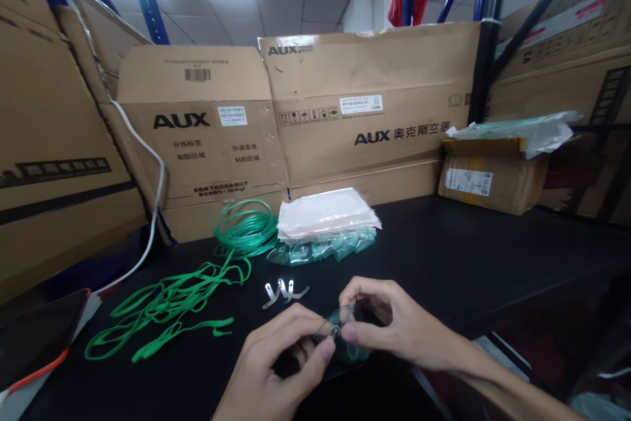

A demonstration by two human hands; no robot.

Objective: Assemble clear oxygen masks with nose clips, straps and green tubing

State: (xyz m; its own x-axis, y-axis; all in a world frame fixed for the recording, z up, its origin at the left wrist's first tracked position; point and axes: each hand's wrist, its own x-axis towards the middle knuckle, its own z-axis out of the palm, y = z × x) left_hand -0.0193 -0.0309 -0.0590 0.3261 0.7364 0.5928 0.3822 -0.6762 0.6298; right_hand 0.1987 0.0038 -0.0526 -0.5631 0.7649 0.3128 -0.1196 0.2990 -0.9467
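Note:
A clear green plastic face mask [355, 351] is held between my two hands near the table's front edge. My left hand [283, 355] pinches the mask's edge between thumb and forefinger, close to a small round spot. From the other side, my right hand [394, 322] grips the mask with thumb and bent fingers. Part of the mask is hidden behind the fingers. Just beyond my left hand lie several small metal strips [282, 289]. Flat green elastic straps [180, 306] spread in a tangle to the left.
Coiled green tubing [246, 230] lies beside a stack of white packets [328, 211], with more clear green masks [325, 247] in front. Cardboard panels [369, 106] wall the back. An open carton [490, 175] stands right, a dark flat device [42, 335] left. A white cable [158, 194] hangs down.

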